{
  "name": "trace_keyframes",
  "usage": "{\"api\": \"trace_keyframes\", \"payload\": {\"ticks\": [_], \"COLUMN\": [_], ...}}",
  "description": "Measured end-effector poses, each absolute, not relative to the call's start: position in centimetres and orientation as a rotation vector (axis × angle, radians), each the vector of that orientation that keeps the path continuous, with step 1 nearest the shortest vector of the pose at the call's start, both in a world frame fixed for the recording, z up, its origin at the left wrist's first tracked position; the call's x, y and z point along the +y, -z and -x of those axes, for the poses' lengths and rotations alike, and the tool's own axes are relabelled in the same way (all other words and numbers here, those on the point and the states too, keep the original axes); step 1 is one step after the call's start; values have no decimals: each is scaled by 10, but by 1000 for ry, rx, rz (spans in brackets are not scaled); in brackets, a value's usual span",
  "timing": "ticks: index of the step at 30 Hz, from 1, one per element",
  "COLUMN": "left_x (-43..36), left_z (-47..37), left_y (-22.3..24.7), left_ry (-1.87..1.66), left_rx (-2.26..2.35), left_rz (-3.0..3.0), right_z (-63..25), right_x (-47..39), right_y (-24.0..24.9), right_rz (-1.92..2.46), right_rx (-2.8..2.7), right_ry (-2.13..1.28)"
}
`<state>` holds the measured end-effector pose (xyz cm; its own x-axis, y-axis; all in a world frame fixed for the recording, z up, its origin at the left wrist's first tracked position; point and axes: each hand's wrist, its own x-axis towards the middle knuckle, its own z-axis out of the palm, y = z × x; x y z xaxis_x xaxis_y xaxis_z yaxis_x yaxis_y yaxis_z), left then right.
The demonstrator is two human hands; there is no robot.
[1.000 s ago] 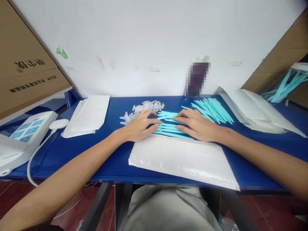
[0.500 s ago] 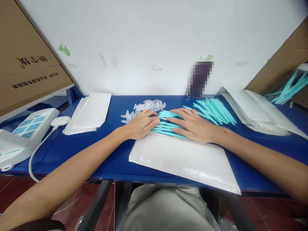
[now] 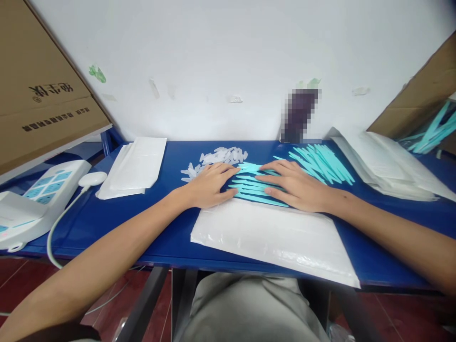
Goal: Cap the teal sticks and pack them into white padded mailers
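Note:
Several turquoise sticks [image 3: 254,186] lie side by side on the blue table [image 3: 160,232], between my two hands. My left hand [image 3: 213,184] rests at their left ends, thumb and fingers apart. Over their right part lies my right hand [image 3: 294,185], fingers spread on the sticks. A white padded envelope [image 3: 270,235] is flat just below them, near the table's front edge. Small translucent pieces [image 3: 224,156] are heaped behind my left hand. Behind my right hand is a loose pile of turquoise sticks [image 3: 326,164].
White envelopes [image 3: 137,164] lie at the left, and another stack of envelopes [image 3: 395,171] at the right. A power strip [image 3: 50,190] with a white cable stands at the far left. Cardboard [image 3: 46,85] rises on the left; a white wall is behind.
My left thumb has moved down, away from its fingers, along the stick ends. My right hand has shifted slightly right, showing more of the sticks between the hands.

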<state>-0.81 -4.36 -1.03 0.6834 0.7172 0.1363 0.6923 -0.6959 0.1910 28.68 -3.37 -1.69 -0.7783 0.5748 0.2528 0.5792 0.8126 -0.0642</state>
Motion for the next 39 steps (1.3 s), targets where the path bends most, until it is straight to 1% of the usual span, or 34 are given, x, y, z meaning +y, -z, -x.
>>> {"api": "trace_keyframes", "payload": {"ticks": [9, 15, 30, 39], "left_x": [-44, -44, -44, -42], "left_z": [7, 5, 8, 10], "left_y": [12, 12, 13, 13], "left_ry": [-256, -276, -311, -302], "left_rx": [1200, 1125, 1053, 1043], "left_rz": [-2788, -2783, -2775, -2784], "right_z": [-288, -289, -286, -285], "right_x": [-33, -31, -30, -31], "right_y": [19, 21, 16, 14], "right_rz": [937, 999, 869, 837], "right_rx": [-2744, -2722, -2648, -2657], "right_ry": [-12, -15, 61, -53]}}
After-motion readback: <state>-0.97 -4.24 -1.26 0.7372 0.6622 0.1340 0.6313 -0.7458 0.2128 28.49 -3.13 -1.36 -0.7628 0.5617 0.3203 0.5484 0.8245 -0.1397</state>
